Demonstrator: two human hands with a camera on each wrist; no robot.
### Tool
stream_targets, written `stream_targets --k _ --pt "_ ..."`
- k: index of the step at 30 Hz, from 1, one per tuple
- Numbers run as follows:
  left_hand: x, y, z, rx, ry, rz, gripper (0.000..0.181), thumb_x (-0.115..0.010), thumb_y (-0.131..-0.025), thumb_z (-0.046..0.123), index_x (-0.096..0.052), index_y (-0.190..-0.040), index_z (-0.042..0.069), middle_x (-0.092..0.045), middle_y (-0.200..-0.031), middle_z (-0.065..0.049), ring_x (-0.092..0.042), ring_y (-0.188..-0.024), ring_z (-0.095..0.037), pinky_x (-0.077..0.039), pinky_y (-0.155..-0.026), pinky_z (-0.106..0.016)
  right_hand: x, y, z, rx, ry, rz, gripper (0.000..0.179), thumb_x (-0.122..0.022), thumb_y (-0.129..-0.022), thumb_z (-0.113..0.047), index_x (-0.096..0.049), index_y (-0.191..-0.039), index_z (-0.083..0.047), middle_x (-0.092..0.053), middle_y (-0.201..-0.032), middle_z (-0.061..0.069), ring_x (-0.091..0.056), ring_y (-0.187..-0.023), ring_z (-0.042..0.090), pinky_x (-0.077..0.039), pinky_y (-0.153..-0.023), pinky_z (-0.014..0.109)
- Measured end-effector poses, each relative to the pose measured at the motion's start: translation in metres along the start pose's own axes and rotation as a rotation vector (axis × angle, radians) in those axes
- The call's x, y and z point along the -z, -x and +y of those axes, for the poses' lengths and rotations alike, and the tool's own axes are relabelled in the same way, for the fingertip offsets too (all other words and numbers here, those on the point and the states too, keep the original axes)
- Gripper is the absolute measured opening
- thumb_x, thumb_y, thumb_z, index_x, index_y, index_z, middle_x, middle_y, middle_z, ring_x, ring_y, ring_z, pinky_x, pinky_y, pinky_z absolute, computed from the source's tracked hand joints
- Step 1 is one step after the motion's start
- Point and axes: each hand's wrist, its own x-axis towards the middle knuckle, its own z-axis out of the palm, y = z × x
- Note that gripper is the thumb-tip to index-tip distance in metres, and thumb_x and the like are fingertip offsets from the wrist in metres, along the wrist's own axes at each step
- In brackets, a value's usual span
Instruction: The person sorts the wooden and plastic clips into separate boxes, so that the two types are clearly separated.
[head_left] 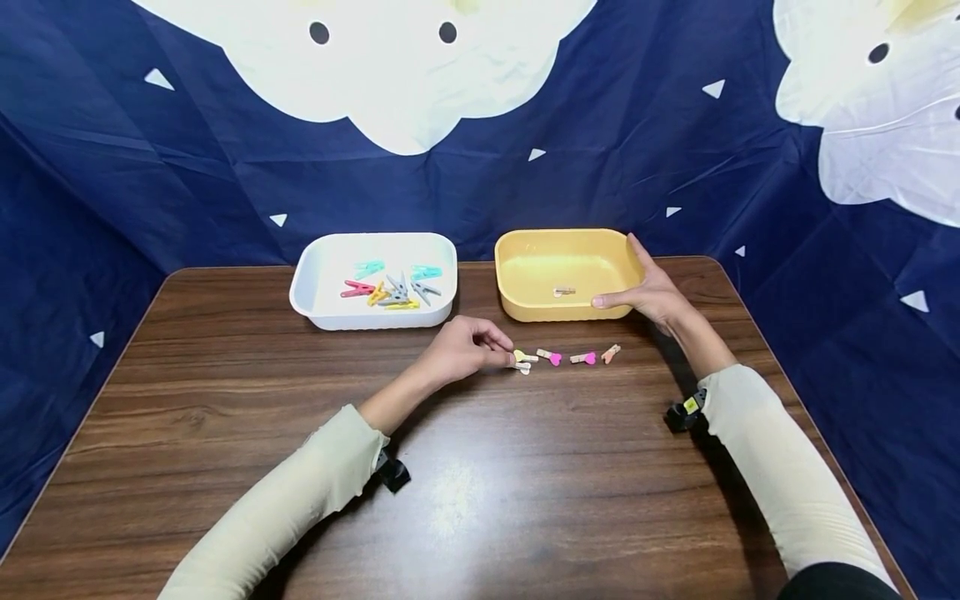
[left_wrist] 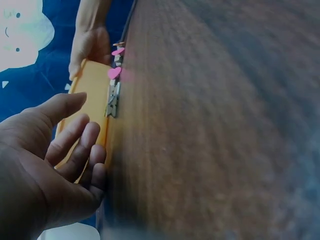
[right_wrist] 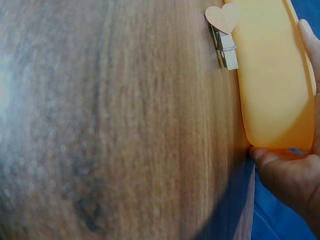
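Note:
My left hand [head_left: 468, 348] reaches over the table with fingertips right at two small wooden clothespins, one with a white heart [head_left: 525, 369] and one with a yellow-green heart. In the left wrist view its thumb and loosely bent fingers stand apart, nothing between them. Rightward lie two pink-heart clothespins [head_left: 550, 357] and an orange-heart clothespin [head_left: 611, 354]. My right hand [head_left: 656, 293] holds the yellow bin [head_left: 517, 306] by its right end, thumb along the front wall and fingers round the far corner. Inside that bin lies one small clothespin [head_left: 564, 292].
Left of the yellow bin stands a white bin [head_left: 318, 319] with several larger plastic clothespins [head_left: 393, 292] in red, yellow, grey and teal. Both bins sit at the back of the brown wooden table [head_left: 450, 492], before a dark blue curtain [head_left: 360, 196].

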Motion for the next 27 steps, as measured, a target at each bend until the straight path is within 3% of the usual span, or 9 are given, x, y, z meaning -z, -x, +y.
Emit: stream_targets --k 9,18,27 --pt "0.0001 -0.0007 0.0011 0.047 -0.041 -0.074 0.024 -0.099 -0.083 0.014 -0.086 -0.102 0.010 -0.079 -0.091 0.003 -0.067 -0.082 -0.009 -0.054 -0.080 -0.023 -0.0004 0.0009 -0.0020 -0.004 0.004 0.003 0.149 -0.099 -0.084 -0.009 0.009 -0.182 -0.036 0.008 -0.192 -0.008 -0.001 -0.178 0.019 -0.007 -0.146 0.043" --pt "-0.0053 -0.0010 0.0015 0.041 -0.139 -0.063 0.018 -0.100 -0.081 0.011 -0.085 -0.092 0.013 -0.076 -0.084 0.006 -0.066 -0.079 -0.006 -0.053 -0.080 -0.022 0.0001 0.0020 -0.0011 -0.025 0.020 -0.004 0.149 -0.099 -0.085 -0.010 0.012 -0.182 -0.036 0.012 -0.191 -0.005 0.002 -0.178 0.023 -0.006 -0.146 0.047" --pt "-0.0031 0.0003 0.0012 0.028 -0.144 -0.055 0.013 -0.097 -0.085 0.012 -0.086 -0.091 0.015 -0.079 -0.083 0.006 -0.067 -0.079 -0.006 -0.053 -0.080 -0.023 -0.0002 0.0006 0.0000 -0.007 0.002 -0.006 0.149 -0.099 -0.084 -0.007 0.011 -0.182 -0.035 0.011 -0.192 -0.006 0.002 -0.178 0.021 -0.004 -0.146 0.045"
